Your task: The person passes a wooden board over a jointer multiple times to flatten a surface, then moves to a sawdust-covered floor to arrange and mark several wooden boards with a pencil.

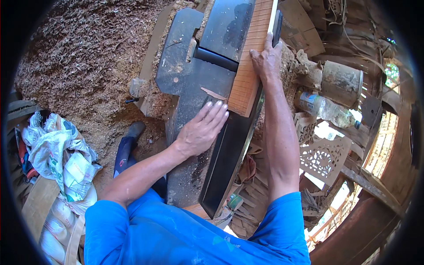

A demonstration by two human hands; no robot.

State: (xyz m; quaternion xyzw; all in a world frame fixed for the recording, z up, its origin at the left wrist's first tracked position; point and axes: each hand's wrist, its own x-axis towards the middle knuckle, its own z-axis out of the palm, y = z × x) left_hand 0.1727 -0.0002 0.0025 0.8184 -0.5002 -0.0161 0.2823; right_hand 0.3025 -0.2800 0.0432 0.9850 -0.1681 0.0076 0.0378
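Note:
A reddish-brown wooden board (245, 84) lies lengthwise on the dark metal bed of a jointer planer (190, 112), along its black fence (225, 152). My right hand (267, 61) holds the board's right side, thumb over its face and the other fingers toward the fence; some fingertips are hidden. By the board's near end my left hand (202, 129) is flat, its fingers stretched out toward the board's corner. Whether those fingertips touch the board I cannot tell. A thin wood sliver (213, 93) sits just beyond them. Past it a dark slot (216, 59) crosses the bed.
Wood shavings (88, 57) are heaped at the left. White sacks (66, 154) stand at the lower left. On the right are a rusty can (342, 84), a clear plastic bottle (329, 110), a cut-out patterned panel (326, 159) and wood scraps.

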